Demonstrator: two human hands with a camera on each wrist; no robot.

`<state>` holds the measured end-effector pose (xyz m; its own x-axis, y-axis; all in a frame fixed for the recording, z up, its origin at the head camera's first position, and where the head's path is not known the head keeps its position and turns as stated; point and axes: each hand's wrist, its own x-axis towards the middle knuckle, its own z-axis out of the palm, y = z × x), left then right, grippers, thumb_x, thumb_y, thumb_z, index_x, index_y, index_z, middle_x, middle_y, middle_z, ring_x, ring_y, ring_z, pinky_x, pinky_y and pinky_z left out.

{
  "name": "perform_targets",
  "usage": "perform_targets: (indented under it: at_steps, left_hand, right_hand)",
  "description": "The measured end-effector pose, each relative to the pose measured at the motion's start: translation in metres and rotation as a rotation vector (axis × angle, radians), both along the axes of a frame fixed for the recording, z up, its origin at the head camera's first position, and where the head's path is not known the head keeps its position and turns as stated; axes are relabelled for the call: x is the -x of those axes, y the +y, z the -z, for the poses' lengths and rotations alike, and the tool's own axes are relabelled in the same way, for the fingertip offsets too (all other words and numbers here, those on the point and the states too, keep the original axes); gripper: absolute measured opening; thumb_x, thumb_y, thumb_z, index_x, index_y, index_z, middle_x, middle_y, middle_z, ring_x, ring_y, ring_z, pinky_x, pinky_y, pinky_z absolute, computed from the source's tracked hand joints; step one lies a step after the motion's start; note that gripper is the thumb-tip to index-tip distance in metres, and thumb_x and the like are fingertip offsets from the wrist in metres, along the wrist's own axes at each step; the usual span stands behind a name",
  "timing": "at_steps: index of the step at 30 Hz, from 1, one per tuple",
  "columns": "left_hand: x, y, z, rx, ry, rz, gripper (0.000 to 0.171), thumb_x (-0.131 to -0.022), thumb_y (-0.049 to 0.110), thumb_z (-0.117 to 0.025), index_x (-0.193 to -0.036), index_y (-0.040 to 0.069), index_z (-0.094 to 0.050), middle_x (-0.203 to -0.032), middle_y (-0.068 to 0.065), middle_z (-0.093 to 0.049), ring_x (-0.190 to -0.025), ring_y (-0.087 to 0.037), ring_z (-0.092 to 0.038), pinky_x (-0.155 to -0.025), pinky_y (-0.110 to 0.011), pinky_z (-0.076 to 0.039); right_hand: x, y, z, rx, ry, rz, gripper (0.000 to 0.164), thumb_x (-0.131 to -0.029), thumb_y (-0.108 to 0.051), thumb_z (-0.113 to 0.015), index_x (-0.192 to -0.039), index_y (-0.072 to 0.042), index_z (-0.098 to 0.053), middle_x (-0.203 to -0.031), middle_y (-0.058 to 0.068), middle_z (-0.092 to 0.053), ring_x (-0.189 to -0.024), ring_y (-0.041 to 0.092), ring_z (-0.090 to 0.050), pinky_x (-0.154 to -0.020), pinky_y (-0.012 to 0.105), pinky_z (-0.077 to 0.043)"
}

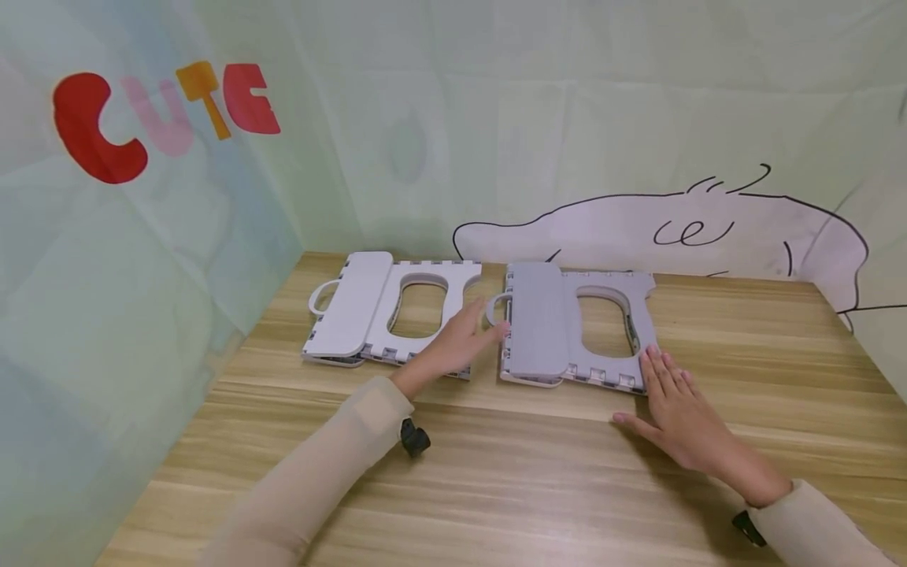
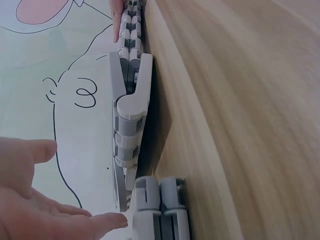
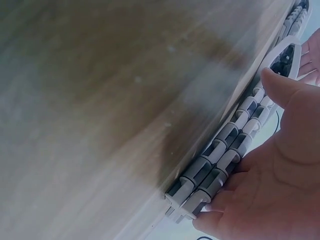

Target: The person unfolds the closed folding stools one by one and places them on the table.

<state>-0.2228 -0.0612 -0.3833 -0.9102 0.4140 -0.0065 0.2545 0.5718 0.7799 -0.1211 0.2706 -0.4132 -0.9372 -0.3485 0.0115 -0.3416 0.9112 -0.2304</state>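
Two collapsed folding step stools lie flat side by side: a white folding stool on the left and a light grey folding stool on the right. Each has a loop handle at its left edge and a large opening. My left hand is between them, fingers extended, close to the grey stool's handle; contact is unclear. In the left wrist view the left hand appears with fingers spread. My right hand touches the grey stool's near right corner with straight fingers. The right wrist view shows that hand beside the hinged edge.
Both stools lie on a wood-grain table, towards its back edge. A printed cloth backdrop rises behind and to the left, with colourful letters and a line-drawn cartoon figure. Dark wrist devices sit at both cuffs.
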Motion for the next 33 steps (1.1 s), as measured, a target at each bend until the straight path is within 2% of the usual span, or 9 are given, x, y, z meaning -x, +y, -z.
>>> perform_targets:
  at_steps: [3, 7, 10, 14, 17, 23, 25, 28, 33]
  left_hand:
    - [0.006, 0.006, 0.000, -0.023, -0.100, -0.052, 0.081, -0.104, 0.044, -0.050, -0.156, -0.007, -0.013, -0.159, -0.024, -0.023, -0.146, -0.036, -0.025, -0.119, -0.045, -0.022]
    - [0.014, 0.015, 0.000, -0.140, -0.285, -0.140, 0.082, -0.102, 0.047, -0.051, -0.156, -0.005, -0.017, -0.156, -0.024, -0.031, -0.139, -0.036, -0.037, -0.115, -0.048, -0.030]
    - [0.018, 0.019, -0.002, -0.211, -0.374, -0.183, 0.075, -0.103, 0.045, -0.050, -0.153, -0.006, -0.026, -0.149, -0.024, -0.038, -0.134, -0.035, -0.041, -0.113, -0.048, -0.034]
    - [0.021, 0.020, -0.004, -0.217, -0.418, -0.197, 0.072, -0.103, 0.044, -0.049, -0.152, -0.004, -0.029, -0.142, -0.021, -0.044, -0.131, -0.033, -0.043, -0.113, -0.047, -0.035]
    - [0.023, 0.021, -0.005, -0.253, -0.456, -0.201, 0.070, -0.103, 0.044, -0.050, -0.152, -0.003, -0.032, -0.143, -0.022, -0.042, -0.130, -0.032, -0.041, -0.113, -0.045, -0.034]
    - [0.032, 0.027, -0.004, -0.487, -0.549, -0.237, 0.051, -0.104, 0.025, -0.053, -0.146, -0.003, -0.044, -0.157, -0.016, -0.032, -0.145, -0.026, -0.028, -0.118, -0.041, -0.024]
    - [0.034, 0.028, -0.003, -0.556, -0.572, -0.268, 0.048, -0.103, 0.020, -0.053, -0.143, -0.005, -0.046, -0.149, -0.020, -0.038, -0.139, -0.027, -0.037, -0.116, -0.039, -0.030]
    - [0.036, 0.028, -0.003, -0.612, -0.589, -0.319, 0.046, -0.102, 0.015, -0.055, -0.139, -0.010, -0.047, -0.135, -0.023, -0.044, -0.118, -0.027, -0.048, -0.110, -0.036, -0.040]
    - [0.038, 0.030, -0.005, -0.651, -0.601, -0.358, 0.044, -0.101, 0.012, -0.056, -0.137, -0.012, -0.048, -0.136, -0.024, -0.044, -0.103, -0.023, -0.049, -0.105, -0.036, -0.045]
  right_hand:
    - [-0.001, 0.000, 0.000, -0.001, -0.001, 0.001, 0.100, -0.097, -0.055, -0.057, -0.151, 0.017, -0.012, -0.157, 0.036, -0.006, -0.145, 0.052, -0.009, -0.114, 0.065, -0.014]
    - [-0.001, 0.000, 0.000, 0.006, -0.004, -0.002, 0.100, -0.097, -0.054, -0.057, -0.151, 0.017, -0.012, -0.158, 0.036, -0.006, -0.145, 0.052, -0.010, -0.114, 0.065, -0.014]
    - [-0.001, 0.000, 0.000, 0.013, -0.004, -0.006, 0.101, -0.097, -0.055, -0.057, -0.151, 0.017, -0.012, -0.158, 0.036, -0.006, -0.145, 0.051, -0.009, -0.115, 0.065, -0.014]
    - [-0.001, 0.000, -0.001, 0.011, -0.013, -0.007, 0.103, -0.096, -0.057, -0.058, -0.151, 0.017, -0.011, -0.158, 0.036, -0.006, -0.145, 0.051, -0.009, -0.115, 0.065, -0.014]
    - [0.000, 0.000, -0.002, 0.004, -0.017, -0.004, 0.105, -0.094, -0.059, -0.059, -0.151, 0.017, -0.011, -0.158, 0.036, -0.006, -0.145, 0.051, -0.010, -0.114, 0.066, -0.015]
    - [-0.001, 0.001, -0.002, -0.004, -0.018, -0.001, 0.107, -0.094, -0.060, -0.059, -0.151, 0.017, -0.011, -0.158, 0.036, -0.006, -0.145, 0.051, -0.010, -0.114, 0.066, -0.015]
    - [-0.001, 0.001, -0.002, -0.003, -0.019, -0.001, 0.107, -0.094, -0.060, -0.059, -0.151, 0.017, -0.011, -0.158, 0.036, -0.006, -0.145, 0.051, -0.009, -0.114, 0.066, -0.015]
    - [-0.001, 0.000, -0.001, -0.002, -0.016, -0.001, 0.107, -0.093, -0.060, -0.059, -0.151, 0.016, -0.012, -0.158, 0.036, -0.006, -0.145, 0.051, -0.009, -0.114, 0.066, -0.015]
    - [0.000, 0.001, 0.000, 0.000, -0.014, -0.001, 0.107, -0.093, -0.060, -0.060, -0.151, 0.016, -0.011, -0.158, 0.035, -0.005, -0.145, 0.052, -0.009, -0.114, 0.066, -0.015]
